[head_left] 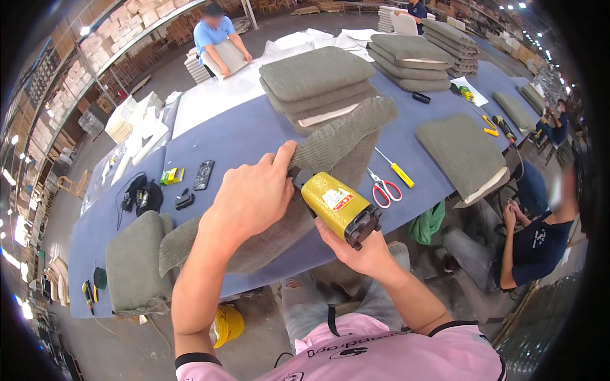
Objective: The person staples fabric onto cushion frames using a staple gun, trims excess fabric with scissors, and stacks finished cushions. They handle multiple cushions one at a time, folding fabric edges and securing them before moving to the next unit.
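Observation:
In my right hand (pixel 356 249) is a gold staple gun (pixel 333 202) with black ends, its nose pointing away to the left. My left hand (pixel 254 190) is closed beside that nose, its fingertips hidden, pressing on a grey-green fabric-covered piece (pixel 340 149). This piece stretches across the table's near edge in front of me, and the gun's nose is at it. Scissors (pixel 385 190) with red and white handles lie right of the gun. Just beyond them is a yellow-handled screwdriver (pixel 401 174).
Stacks of grey-green cushions (pixel 318 73) stand on the blue table (pixel 235 136). More cushions (pixel 464 152) lie to the right and near left. A phone-like black object (pixel 203 174) and a yellow-green box (pixel 172 176) sit at left. Co-workers are across the table (pixel 216 38) and at right (pixel 530 235).

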`<action>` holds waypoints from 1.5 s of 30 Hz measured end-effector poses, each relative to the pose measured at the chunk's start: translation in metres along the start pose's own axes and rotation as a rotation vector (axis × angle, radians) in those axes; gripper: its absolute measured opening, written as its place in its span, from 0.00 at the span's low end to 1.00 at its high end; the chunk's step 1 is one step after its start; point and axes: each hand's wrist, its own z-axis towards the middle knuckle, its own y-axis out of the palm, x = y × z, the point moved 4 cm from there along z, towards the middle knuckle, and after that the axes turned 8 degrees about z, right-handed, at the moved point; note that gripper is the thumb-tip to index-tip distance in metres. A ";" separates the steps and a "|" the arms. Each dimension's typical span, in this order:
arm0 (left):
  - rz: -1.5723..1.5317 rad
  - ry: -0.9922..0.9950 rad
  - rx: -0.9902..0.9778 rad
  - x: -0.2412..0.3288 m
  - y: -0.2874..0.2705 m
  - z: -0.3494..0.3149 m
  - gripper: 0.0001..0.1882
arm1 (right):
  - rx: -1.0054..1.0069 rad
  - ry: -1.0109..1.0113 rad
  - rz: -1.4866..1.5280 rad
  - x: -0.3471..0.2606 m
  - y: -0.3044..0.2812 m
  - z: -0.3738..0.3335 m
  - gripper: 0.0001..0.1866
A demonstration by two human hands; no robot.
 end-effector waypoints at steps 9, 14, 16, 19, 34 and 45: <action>0.068 0.046 0.074 0.008 0.004 -0.005 0.29 | -0.031 0.122 -0.028 0.019 -0.001 -0.014 0.15; 0.105 0.046 0.099 0.008 0.003 0.000 0.29 | -0.010 0.006 -0.054 0.018 -0.007 0.002 0.12; 0.032 0.066 0.083 -0.012 0.000 0.007 0.29 | -0.007 -0.020 -0.074 0.018 -0.007 0.012 0.14; -0.062 0.024 0.021 -0.060 -0.003 0.003 0.34 | -0.030 0.194 0.046 0.018 -0.025 0.017 0.21; -0.018 -0.303 0.409 -0.111 0.008 -0.134 0.37 | 0.170 0.282 -1.298 0.287 -0.224 -0.038 0.29; 0.006 -0.617 0.238 -0.130 0.000 -0.134 0.30 | -0.344 0.717 -0.999 0.316 -0.188 -0.063 0.24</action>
